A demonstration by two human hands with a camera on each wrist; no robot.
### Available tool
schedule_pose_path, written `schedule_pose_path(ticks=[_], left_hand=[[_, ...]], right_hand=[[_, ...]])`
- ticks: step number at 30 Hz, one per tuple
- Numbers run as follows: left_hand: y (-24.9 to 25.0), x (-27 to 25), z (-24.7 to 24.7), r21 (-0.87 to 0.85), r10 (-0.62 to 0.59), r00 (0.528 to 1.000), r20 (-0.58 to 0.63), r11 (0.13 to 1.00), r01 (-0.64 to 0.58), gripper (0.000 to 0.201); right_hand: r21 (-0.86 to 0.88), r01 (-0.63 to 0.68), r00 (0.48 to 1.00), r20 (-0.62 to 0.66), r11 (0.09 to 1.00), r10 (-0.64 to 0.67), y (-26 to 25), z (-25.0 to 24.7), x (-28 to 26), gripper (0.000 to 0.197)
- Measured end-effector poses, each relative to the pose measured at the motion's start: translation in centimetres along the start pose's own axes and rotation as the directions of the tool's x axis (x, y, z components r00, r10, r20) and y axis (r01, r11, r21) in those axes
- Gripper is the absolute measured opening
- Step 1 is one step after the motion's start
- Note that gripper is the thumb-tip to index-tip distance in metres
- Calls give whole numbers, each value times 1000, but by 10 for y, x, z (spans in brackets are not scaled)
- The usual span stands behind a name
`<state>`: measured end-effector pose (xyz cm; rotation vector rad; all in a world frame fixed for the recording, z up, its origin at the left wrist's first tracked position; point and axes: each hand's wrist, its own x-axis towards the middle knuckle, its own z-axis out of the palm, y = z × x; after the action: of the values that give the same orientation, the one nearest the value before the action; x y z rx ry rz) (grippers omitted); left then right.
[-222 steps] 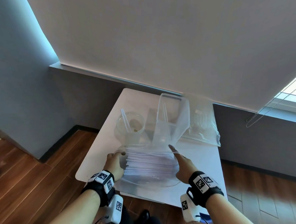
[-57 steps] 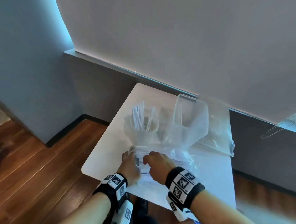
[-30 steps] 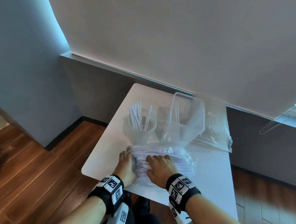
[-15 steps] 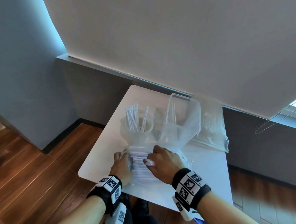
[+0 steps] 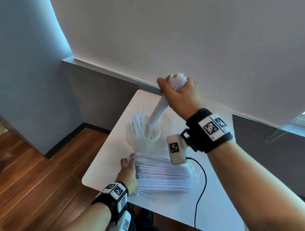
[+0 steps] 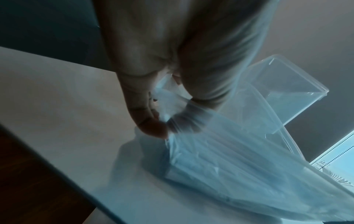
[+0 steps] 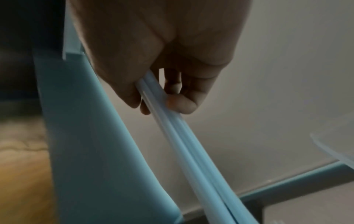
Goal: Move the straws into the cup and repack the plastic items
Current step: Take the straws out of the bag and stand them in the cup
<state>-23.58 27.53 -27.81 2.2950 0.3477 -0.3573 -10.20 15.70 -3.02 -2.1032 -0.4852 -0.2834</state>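
Note:
My right hand (image 5: pixel 176 93) is raised above the clear cup (image 5: pixel 145 137) and grips a bundle of white straws (image 5: pixel 159 109), also seen in the right wrist view (image 7: pixel 184 136); their lower ends dip into the cup mouth. Several straws (image 5: pixel 138 125) stand in the cup. Near the table's front edge lies a clear bag (image 5: pixel 163 176) full of white straws. My left hand (image 5: pixel 129 171) pinches that bag's open left end, thumb and fingers on the plastic film (image 6: pixel 168 115).
The small white table (image 5: pixel 112 159) stands against a grey wall, with wooden floor to its left. A clear square container (image 6: pixel 283 91) stands behind the bag. A black cable (image 5: pixel 201 191) from the right wrist camera hangs over the table.
My right hand has left the bag, lifted a bundle of straws up and carried it over the cup. My left hand stays on the bag's end.

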Motion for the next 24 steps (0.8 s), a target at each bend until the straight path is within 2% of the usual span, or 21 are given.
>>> schedule_pose_path(ticks=[1,3,5,7,8,9,10,11,13,14,15,16,17,19,20,22,24], left_hand=[[0,0,0,1,2,1000,7,1000,-2,109],[1,1,-1,-1,-6,1000,30,1000,6,114],[1,1,-2,-8,-15,999,50,1000,15,118],[1,0,-3,-21,-16,999,49,1000,17,117],[1,-1,-3,-24,-14,999,44,1000,15,115],[0,-1,-3,-30,-10,999,38,999,11,112],[-1,-1,-3,-38,-4,999,34,999,5,110],[-2,-1,-2,-47,5,999,34,999,-4,109],[-4,-1,-2,-56,20,999,40,998,-18,109],[-5,-1,-2,-60,20,999,45,998,-17,110],[-5,0,-2,-59,16,999,45,998,-14,110],[-6,0,-3,-51,13,999,45,999,-11,110],[-6,0,-3,-42,7,999,45,999,-5,111],[-5,0,-3,-33,9,999,49,999,-7,113],[-5,0,-3,-30,15,998,53,999,-14,114],[-3,-1,-5,-36,-3,997,76,999,5,116],[-2,-3,-6,-45,-10,996,94,999,14,118]], right_hand=[[-50,-32,999,28,998,33,6,9,9,37],[-191,-109,971,191,976,146,23,29,20,46],[-349,-125,890,375,929,260,41,45,22,58],[-440,-151,834,424,885,353,52,53,17,91],[-442,-180,832,408,879,376,56,55,16,108],[-424,-204,847,375,882,376,58,56,14,115],[-404,-207,875,330,891,353,56,54,12,111],[-378,-195,906,285,905,314,54,52,10,98],[-322,-99,958,225,942,178,48,46,-3,52],[-288,-29,968,232,957,99,44,44,-15,31],[-255,40,958,284,966,35,43,44,-29,21],[-238,97,927,376,966,0,45,46,-47,20],[-254,139,867,498,957,6,47,49,-68,24],[-351,199,700,705,915,118,58,58,-111,30],[-403,217,633,751,889,186,67,63,-129,32],[-485,223,575,766,845,289,87,72,-158,33],[-521,195,576,747,831,333,105,76,-175,32]])
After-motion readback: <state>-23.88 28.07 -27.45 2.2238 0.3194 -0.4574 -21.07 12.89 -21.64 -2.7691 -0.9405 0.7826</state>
